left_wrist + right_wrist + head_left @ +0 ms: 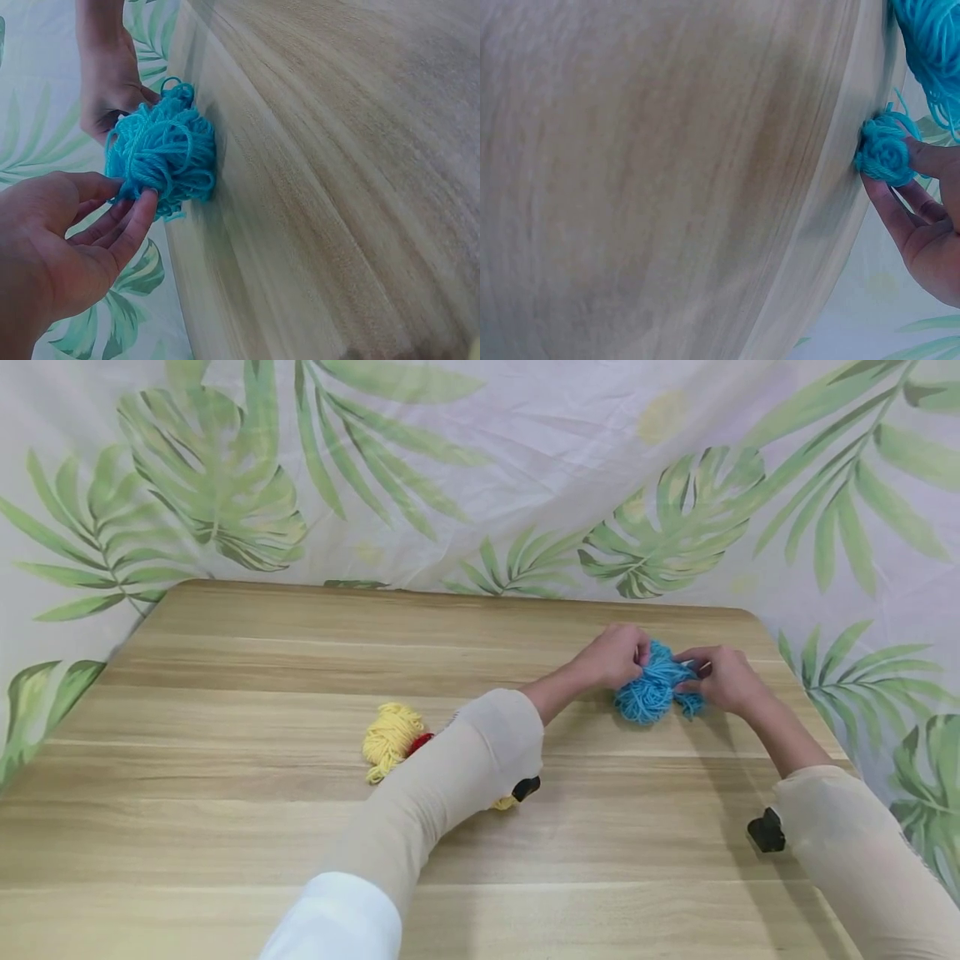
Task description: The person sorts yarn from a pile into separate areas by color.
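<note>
A tangled bundle of blue yarn (647, 695) is held between both hands over the right part of the table. My left hand (621, 657) pinches the bundle from its left side; in the left wrist view, thumb and fingertips of the left hand (82, 232) meet on the strands of blue yarn (161, 154). On the other side, my right hand (723, 679) grips a smaller clump of the same yarn. Up close in the right wrist view, the right hand (930, 225) has this clump (887, 150) between thumb and fingers, beside the larger mass (934, 52).
Left of centre on the wooden table (225, 827) lies a ball of yellow yarn (393, 735). Something red (420, 742) touches it, partly hidden by the left sleeve. Another bit of yellow (504, 803) shows below that forearm. Behind hangs a leaf-patterned cloth (525, 460).
</note>
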`<state>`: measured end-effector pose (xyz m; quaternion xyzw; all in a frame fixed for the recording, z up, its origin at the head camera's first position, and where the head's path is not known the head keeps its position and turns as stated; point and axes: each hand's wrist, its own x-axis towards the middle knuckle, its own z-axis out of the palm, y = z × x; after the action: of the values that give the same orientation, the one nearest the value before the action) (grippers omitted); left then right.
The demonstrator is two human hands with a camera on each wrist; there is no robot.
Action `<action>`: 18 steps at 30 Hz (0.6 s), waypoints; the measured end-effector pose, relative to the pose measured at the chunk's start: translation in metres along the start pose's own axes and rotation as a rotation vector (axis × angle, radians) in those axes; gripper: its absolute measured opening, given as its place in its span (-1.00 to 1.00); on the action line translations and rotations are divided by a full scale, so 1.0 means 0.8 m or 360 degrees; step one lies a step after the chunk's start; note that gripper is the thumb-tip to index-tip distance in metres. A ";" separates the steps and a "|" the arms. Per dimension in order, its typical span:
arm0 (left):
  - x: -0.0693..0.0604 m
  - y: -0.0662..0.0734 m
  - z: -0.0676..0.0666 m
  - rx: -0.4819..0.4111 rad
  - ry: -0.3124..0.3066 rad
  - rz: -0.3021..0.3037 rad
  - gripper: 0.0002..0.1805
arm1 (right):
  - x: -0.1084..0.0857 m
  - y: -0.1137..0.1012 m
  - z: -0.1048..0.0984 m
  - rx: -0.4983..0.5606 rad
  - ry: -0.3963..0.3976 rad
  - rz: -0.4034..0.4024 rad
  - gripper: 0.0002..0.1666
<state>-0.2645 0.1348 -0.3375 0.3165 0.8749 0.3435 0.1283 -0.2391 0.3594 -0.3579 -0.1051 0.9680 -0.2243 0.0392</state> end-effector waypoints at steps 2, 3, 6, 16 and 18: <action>0.001 0.000 0.003 0.0004 0.0006 -0.0015 -0.81 | -0.001 0.001 0.000 0.0001 0.0002 -0.0001 -0.50; 0.002 0.000 0.004 0.0007 0.0011 -0.0014 -0.80 | -0.001 0.001 0.001 0.0000 0.0005 -0.0002 -0.50; 0.002 -0.002 0.007 0.0023 0.0016 -0.0013 -0.79 | -0.001 0.000 0.001 -0.0002 0.0009 -0.0007 -0.51; 0.004 -0.006 0.012 0.0014 0.0030 -0.0032 -0.80 | -0.001 0.000 0.001 -0.0001 0.0018 -0.0006 -0.51; 0.005 -0.006 0.012 -0.0004 0.0035 -0.0041 -0.80 | -0.001 0.000 0.001 -0.0004 0.0021 -0.0011 -0.51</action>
<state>-0.2657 0.1394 -0.3480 0.3012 0.8799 0.3462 0.1235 -0.2385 0.3590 -0.3586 -0.1071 0.9682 -0.2240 0.0319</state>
